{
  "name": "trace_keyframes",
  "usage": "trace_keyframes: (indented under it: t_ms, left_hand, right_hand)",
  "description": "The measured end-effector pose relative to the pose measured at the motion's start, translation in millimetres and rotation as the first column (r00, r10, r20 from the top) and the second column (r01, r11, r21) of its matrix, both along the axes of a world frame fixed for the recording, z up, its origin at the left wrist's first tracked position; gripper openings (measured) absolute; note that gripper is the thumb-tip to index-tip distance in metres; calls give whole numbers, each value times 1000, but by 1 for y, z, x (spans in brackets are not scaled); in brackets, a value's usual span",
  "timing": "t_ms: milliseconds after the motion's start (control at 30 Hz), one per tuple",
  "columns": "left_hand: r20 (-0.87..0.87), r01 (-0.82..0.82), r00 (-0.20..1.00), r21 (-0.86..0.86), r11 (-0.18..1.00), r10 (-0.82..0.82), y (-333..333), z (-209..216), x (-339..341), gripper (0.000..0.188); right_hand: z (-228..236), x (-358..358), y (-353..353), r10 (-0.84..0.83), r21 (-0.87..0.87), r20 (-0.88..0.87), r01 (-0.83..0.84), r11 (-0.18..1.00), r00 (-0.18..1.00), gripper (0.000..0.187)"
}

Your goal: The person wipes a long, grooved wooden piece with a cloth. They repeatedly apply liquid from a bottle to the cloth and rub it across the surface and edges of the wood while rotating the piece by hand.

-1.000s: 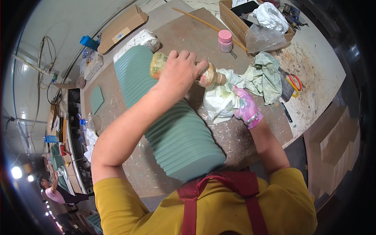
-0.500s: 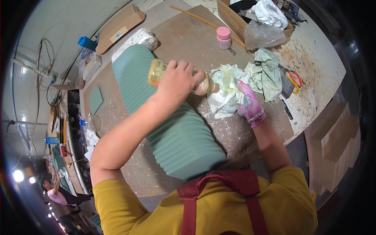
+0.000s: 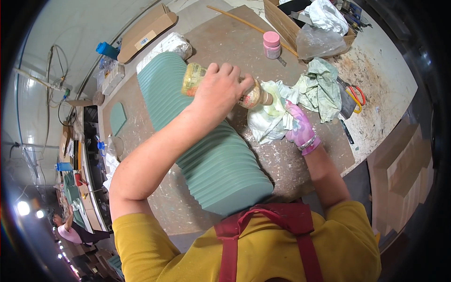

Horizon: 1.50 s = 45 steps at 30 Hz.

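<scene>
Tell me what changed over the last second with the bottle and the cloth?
The left hand tipped the bottle so its mouth now sits against the pale cloth, where before it pointed short of it. The gloved right hand kept holding the cloth. The green ribbed panel stayed put.

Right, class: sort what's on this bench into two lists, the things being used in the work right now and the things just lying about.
In use:
- left hand tipping a clear bottle
- right hand, gloved, holding a pale rag at the bottle's mouth
- ribbed green panel beneath the arm

Lying about:
- pink-lidded jar
- crumpled green cloth
- red-handled scissors
- cardboard box
- long wooden stick
</scene>
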<state>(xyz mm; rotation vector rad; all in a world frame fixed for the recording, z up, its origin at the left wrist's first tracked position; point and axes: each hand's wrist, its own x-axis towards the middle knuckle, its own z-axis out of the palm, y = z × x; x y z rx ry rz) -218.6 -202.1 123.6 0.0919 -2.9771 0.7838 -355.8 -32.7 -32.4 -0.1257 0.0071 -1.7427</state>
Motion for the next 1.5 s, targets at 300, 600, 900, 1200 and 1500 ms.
trace_keyframes:
  t_ms: [300,600,900,1200,1500]
  left_hand:
    - [-3,-28,1000,75,997,28,-3,0,1,41]
    - [-215,-23,931,770,637,294,-53,-69,-28,58]
    - [-208,358,716,929,-95,666,-60,-116,-87,79]
    - [-468,371,786,880,297,405,21,-62,-13,50]
    - [65,312,773,827,-467,631,51,-32,94,55]
  right_hand:
    - [-30,-4,1,-121,231,-187,164,959,975,35]
    - [4,-12,15,-163,147,-753,404,903,637,38]
    - [10,-23,32,-137,387,-719,556,735,681,66]
    - [17,-25,37,1,186,-332,64,980,943,41]
    - [30,-14,-15,-51,229,-676,276,934,735,43]
